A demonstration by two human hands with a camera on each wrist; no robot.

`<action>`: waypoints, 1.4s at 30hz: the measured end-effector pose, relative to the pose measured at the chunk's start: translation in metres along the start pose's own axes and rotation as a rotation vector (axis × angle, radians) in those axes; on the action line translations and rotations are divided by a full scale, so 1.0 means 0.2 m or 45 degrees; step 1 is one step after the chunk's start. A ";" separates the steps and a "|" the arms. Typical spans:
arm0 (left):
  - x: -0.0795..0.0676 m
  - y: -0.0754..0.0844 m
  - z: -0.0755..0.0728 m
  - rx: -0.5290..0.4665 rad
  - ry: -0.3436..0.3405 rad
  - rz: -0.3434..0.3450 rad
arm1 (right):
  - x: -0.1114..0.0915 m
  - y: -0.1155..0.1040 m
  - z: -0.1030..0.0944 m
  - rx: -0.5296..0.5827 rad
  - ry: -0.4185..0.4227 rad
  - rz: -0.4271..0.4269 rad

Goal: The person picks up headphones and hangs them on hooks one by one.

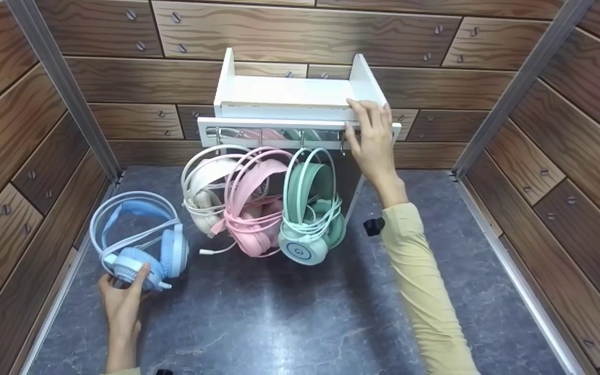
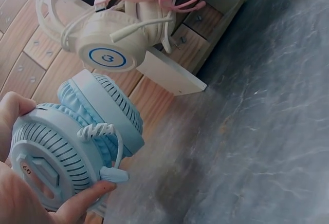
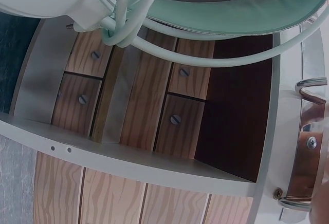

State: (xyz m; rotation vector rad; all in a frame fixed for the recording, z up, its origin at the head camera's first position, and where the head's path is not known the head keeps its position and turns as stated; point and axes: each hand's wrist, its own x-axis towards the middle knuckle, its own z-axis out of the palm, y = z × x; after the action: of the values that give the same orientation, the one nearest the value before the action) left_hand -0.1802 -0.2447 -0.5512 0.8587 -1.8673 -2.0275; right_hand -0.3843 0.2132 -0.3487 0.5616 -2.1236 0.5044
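Observation:
My left hand (image 1: 122,307) holds a light-blue headset (image 1: 176,250) by one ear cup, at the left of the head view. Thumb and fingers lie on either side of that cup; the headband points away. In the left wrist view the blue headset's short microphone (image 2: 114,174) shows near a fingertip. My right hand (image 1: 375,146) grips the right end of a white rack (image 1: 289,110), fingers over its upper front edge and thumb at the hook rail (image 1: 206,133). From the hooks hang a cream headset (image 1: 207,211), a pink headset (image 1: 254,242) and a green headset (image 1: 308,250).
Beside my right thumb is a metal hook (image 1: 342,143) bearing no headset. Wood-patterned walls (image 1: 305,31) enclose the dark marbled floor (image 1: 263,323) at the back and both sides. Loose cable ends (image 1: 207,252) dangle below the cream and pink headsets.

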 end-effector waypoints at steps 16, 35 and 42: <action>-0.19 -0.02 -0.07 -0.083 0.019 -0.015 | 0.01 -0.01 0.01 0.001 0.003 0.003; -0.43 -0.01 -0.07 -0.215 -0.115 0.085 | -0.01 0.00 0.00 0.001 -0.007 0.014; -0.50 -0.01 -0.04 -0.194 -0.125 0.136 | 0.00 0.00 0.01 0.010 -0.011 0.014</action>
State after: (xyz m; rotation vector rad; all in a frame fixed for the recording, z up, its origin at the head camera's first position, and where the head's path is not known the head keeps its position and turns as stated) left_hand -0.0968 -0.1953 -0.5281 0.6177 -1.7393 -2.1474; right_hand -0.3852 0.2126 -0.3498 0.5579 -2.1347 0.5171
